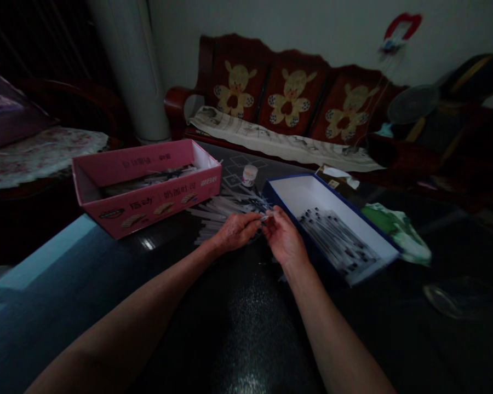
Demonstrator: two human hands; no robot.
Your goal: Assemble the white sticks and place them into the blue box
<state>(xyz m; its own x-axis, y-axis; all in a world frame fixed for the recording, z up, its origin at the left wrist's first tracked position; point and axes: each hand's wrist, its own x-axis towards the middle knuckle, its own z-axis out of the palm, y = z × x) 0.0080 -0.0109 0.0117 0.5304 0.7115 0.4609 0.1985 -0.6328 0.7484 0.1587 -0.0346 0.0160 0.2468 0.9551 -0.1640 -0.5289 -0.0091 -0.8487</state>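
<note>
Above the dark table my left hand (237, 231) and my right hand (286, 239) meet, fingers closed. Between their fingertips is a small, thin, whitish translucent piece (265, 218), whose kind is too small to make out. Just beyond the hands spreads a pile of translucent plastic strips (214, 210). To the right stands a blue box (332, 191) with a white inside. Rows of slim, clear-wrapped sticks with dark ends (332, 235) lie in it. A pink cardboard box (152, 204) on the left holds more strips and dark pieces, partly hidden by its front wall.
A small white jar (250, 174) stands behind the pile. Right of the blue box lies a green and white plastic packet (398, 230), with a clear round dish-like thing (456, 298) nearer me. A wooden sofa (279, 98) stands beyond the table (238, 306).
</note>
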